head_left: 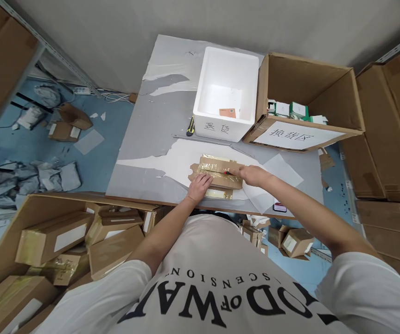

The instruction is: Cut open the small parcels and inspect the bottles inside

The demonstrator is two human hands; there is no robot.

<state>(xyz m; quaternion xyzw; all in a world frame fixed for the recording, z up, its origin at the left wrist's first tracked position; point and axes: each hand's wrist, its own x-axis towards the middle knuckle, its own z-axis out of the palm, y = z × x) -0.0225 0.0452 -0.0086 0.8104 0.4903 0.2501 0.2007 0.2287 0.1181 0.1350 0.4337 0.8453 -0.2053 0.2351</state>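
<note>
A flattish brown cardboard box (217, 179) with shiny tape and spread flaps lies on the table (130, 144) in front of me. My left hand (200, 186) grips its left part, fingers bent over the taped cardboard. At the right end, my right hand (253, 175) has its fingers closed at the edge of the box's slit. Beside those fingertips a small red and dark thing (226, 172) shows in the slit; its kind is unclear. Behind the box lies a yellow and black box cutter (190, 127), touched by neither hand.
At the back stand a white foam box (213, 129) with an orange card inside and a large carton (325, 104) holding green-white boxes. White paper (279, 176) and a phone (279, 206) lie at right. A big carton (47, 199) of parcels stands front left.
</note>
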